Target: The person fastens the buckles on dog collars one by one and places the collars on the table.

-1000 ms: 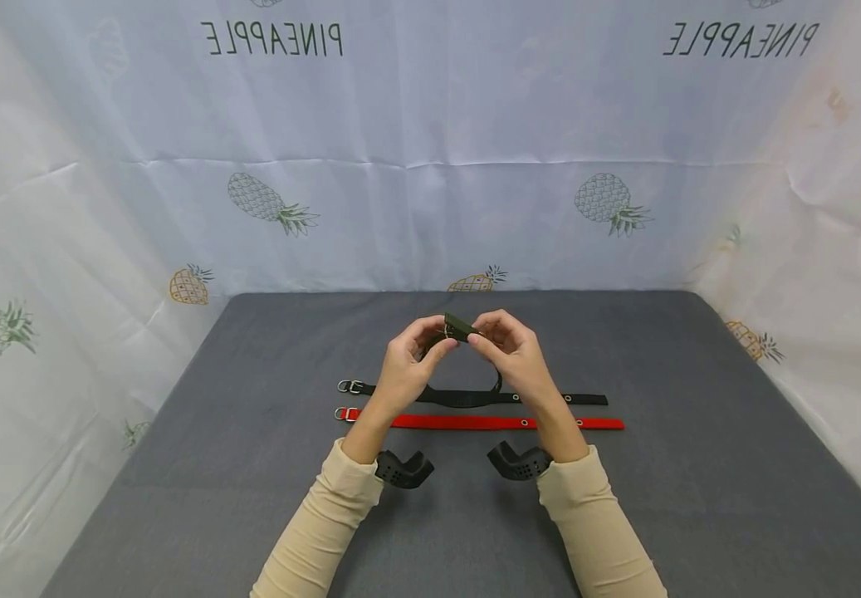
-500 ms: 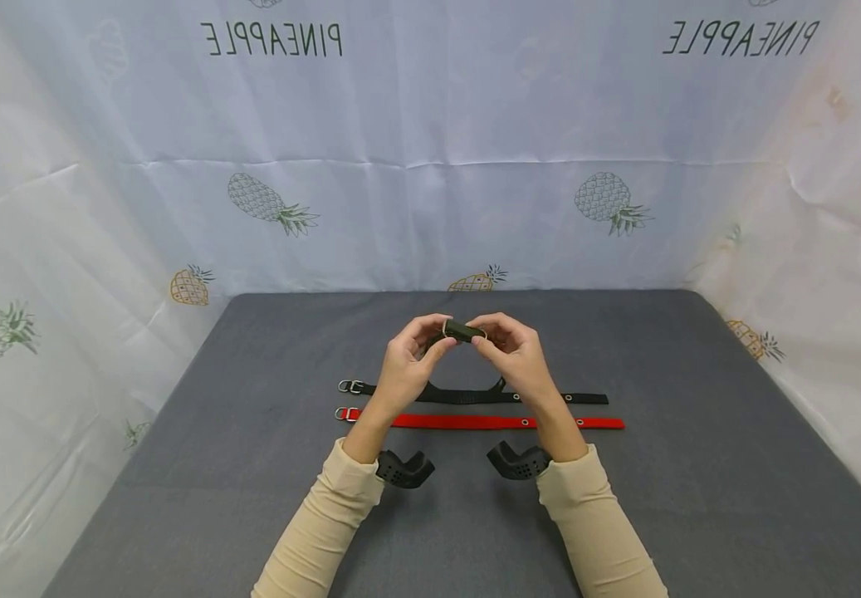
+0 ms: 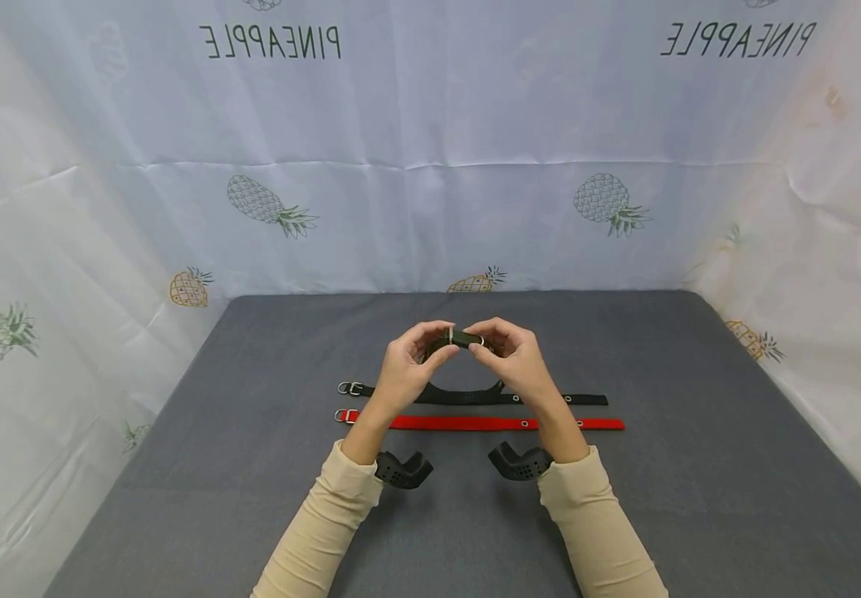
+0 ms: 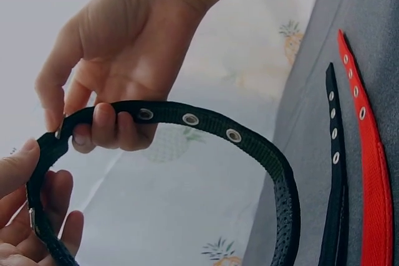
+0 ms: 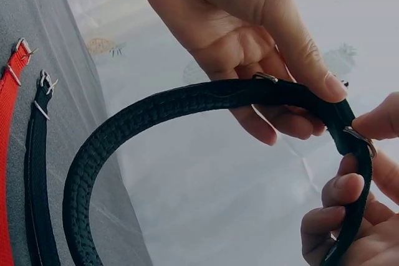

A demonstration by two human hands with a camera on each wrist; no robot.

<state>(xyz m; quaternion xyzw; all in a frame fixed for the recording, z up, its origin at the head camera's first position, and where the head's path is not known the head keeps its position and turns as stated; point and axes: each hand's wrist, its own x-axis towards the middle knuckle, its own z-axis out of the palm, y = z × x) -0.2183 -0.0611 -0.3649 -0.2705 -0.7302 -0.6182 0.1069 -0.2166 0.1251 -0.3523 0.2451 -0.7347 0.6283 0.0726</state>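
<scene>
Both hands hold a dark green collar [image 3: 466,338], bent into a loop above the table. It has metal-rimmed holes and a padded inner side. My left hand [image 3: 415,353] pinches its left part between thumb and fingers. My right hand [image 3: 506,353] pinches it just beside a metal ring [image 3: 482,341]. In the left wrist view the holed strap runs through the fingers of my right hand [image 4: 124,60]. The right wrist view shows the thumb of my left hand [image 5: 249,42] on the strap, near the metal buckle [image 5: 360,138] at my right fingertips.
A black collar [image 3: 467,398] and a red collar [image 3: 460,423] lie straight and parallel on the grey table [image 3: 198,465], buckles to the left and holed ends to the right. A pineapple-print curtain [image 3: 430,224] hangs behind and at both sides.
Both hands have come down slightly. The section of collar between them has turned from slanting to nearly level, and the ring by my right thumb now shows.
</scene>
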